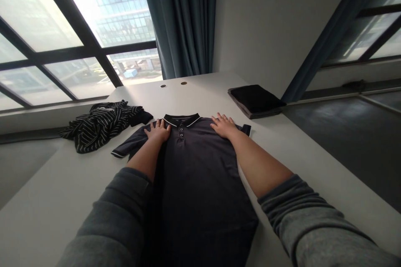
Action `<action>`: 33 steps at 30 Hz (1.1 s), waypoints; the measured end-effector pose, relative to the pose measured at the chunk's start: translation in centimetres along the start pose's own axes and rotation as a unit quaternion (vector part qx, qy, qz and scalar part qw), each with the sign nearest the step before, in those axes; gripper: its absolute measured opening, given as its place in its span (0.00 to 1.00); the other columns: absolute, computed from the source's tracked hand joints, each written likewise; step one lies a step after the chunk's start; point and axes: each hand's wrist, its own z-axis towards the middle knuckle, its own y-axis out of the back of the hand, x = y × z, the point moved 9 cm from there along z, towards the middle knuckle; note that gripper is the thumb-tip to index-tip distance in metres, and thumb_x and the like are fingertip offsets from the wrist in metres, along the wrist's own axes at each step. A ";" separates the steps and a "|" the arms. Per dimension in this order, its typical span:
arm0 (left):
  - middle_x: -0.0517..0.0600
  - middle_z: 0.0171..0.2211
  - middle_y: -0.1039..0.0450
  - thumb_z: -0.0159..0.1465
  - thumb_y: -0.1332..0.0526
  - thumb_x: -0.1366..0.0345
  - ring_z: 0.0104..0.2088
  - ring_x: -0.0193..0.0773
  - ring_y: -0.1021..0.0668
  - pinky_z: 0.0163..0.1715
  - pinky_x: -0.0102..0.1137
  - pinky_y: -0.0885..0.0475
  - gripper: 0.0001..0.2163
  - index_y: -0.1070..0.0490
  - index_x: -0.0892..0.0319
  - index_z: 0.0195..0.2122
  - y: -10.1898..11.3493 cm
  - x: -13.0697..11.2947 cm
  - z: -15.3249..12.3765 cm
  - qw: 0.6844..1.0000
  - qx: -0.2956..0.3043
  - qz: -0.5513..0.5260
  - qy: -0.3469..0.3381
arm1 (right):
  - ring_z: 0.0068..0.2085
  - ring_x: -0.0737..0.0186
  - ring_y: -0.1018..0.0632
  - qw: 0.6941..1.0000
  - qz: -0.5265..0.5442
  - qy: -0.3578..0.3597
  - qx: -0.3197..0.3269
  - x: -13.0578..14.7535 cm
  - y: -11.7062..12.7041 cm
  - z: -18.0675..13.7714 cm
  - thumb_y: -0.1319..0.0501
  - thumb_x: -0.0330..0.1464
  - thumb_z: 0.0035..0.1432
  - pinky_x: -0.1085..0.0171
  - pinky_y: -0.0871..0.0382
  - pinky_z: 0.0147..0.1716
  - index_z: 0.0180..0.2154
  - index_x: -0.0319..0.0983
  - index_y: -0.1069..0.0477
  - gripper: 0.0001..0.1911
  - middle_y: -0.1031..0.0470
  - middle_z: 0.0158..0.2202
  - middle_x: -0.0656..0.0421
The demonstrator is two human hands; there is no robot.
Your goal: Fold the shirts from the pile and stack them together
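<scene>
A dark polo shirt (200,183) lies face up, spread out with its collar toward the far side. White piping edges the black collar, and a short button placket runs below it. My left hand (158,130) rests flat on the shirt's left shoulder, fingers spread. On the opposite shoulder lies my right hand (223,125), also flat with its fingers apart. The left sleeve stretches out to the side; much of the right sleeve is hidden behind my right hand and forearm. Neither hand grips the cloth.
On the white table (200,87), a crumpled black-and-white striped garment (103,123) lies at the left. A stack of folded dark clothes (255,99) sits at the far right edge. Two round holes are set into the tabletop's far end, near a blue curtain (184,21) and windows.
</scene>
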 end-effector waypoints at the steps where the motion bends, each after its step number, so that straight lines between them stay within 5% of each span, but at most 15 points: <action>1: 0.46 0.79 0.67 0.67 0.64 0.36 0.77 0.62 0.58 0.69 0.65 0.49 0.41 0.57 0.50 0.78 0.1 0.5 -0.1 1.000 -0.008 -0.004 0.012 | 0.78 0.47 0.57 1.000 0.001 -0.008 -0.002 -0.3 0.0 0.0 0.59 0.51 0.74 0.44 0.64 0.74 0.77 0.48 0.57 0.36 0.67 0.79 0.55; 5: 0.54 0.78 0.61 0.69 0.62 0.39 0.76 0.63 0.54 0.68 0.65 0.49 0.40 0.51 0.54 0.77 0.5 2.4 -0.5 0.998 -0.044 -0.021 0.031 | 0.77 0.48 0.54 0.999 0.022 -0.024 -0.035 -1.0 0.5 -0.1 0.60 0.49 0.75 0.44 0.62 0.74 0.77 0.39 0.58 0.38 0.61 0.78 0.50; 11: 0.66 0.75 0.49 0.74 0.59 0.50 0.74 0.62 0.44 0.68 0.61 0.46 0.33 0.45 0.64 0.74 2.4 3.0 -2.4 0.989 -0.143 -0.034 0.025 | 0.76 0.49 0.47 0.987 0.033 0.042 -0.150 -1.6 2.5 -4.8 0.52 0.39 0.73 0.52 0.52 0.74 0.72 0.33 0.41 0.32 0.48 0.75 0.48; 13: 0.64 0.74 0.46 0.75 0.59 0.53 0.74 0.58 0.43 0.69 0.54 0.44 0.31 0.42 0.65 0.73 3.8 -0.2 -3.7 0.979 -0.198 -0.024 -0.047 | 0.75 0.47 0.46 0.986 0.009 0.066 -0.154 -1.8 2.2 -7.2 0.49 0.38 0.71 0.51 0.52 0.74 0.70 0.34 0.37 0.30 0.47 0.75 0.49; 15: 0.59 0.74 0.44 0.76 0.59 0.54 0.74 0.50 0.41 0.70 0.46 0.43 0.29 0.40 0.61 0.72 4.2 -6.1 -5.1 0.958 -0.208 -0.010 -0.196 | 0.75 0.47 0.45 0.988 -0.006 0.068 -0.135 -2.1 1.5 -9.1 0.49 0.38 0.71 0.51 0.53 0.74 0.70 0.34 0.37 0.31 0.46 0.75 0.48; 18: 0.52 0.75 0.46 0.77 0.59 0.51 0.74 0.44 0.42 0.72 0.41 0.46 0.28 0.41 0.56 0.73 2.3 -14.7 -6.6 0.920 -0.129 0.020 -0.369 | 0.75 0.47 0.45 0.995 -0.014 0.033 -0.089 -3.0 0.2 -10.4 0.51 0.42 0.72 0.49 0.53 0.74 0.73 0.31 0.43 0.35 0.48 0.75 0.46; 20: 0.53 0.76 0.51 0.76 0.58 0.50 0.75 0.47 0.46 0.73 0.44 0.48 0.30 0.44 0.57 0.74 0.0 -17.8 -5.6 0.928 -0.045 0.053 -0.367 | 0.76 0.48 0.48 0.997 -0.018 -0.004 -0.072 -3.8 -0.2 -10.6 0.53 0.45 0.73 0.47 0.55 0.74 0.74 0.31 0.47 0.37 0.52 0.76 0.47; 25: 0.53 0.78 0.63 0.75 0.61 0.48 0.77 0.51 0.55 0.73 0.51 0.54 0.33 0.54 0.58 0.77 -2.1 -18.8 -1.8 0.964 0.006 0.032 -0.265 | 0.77 0.49 0.53 0.996 -0.013 -0.065 -0.061 -5.8 -0.6 -11.1 0.55 0.49 0.72 0.44 0.60 0.74 0.76 0.33 0.53 0.40 0.59 0.78 0.49; 33: 0.53 0.78 0.57 0.74 0.57 0.44 0.76 0.56 0.52 0.73 0.53 0.53 0.33 0.47 0.53 0.76 -1.2 -18.4 -2.2 0.956 -0.056 0.019 -0.286 | 0.77 0.46 0.55 0.992 0.008 -0.111 -0.062 -7.4 -0.6 -10.5 0.55 0.53 0.70 0.39 0.63 0.73 0.76 0.32 0.58 0.45 0.64 0.78 0.47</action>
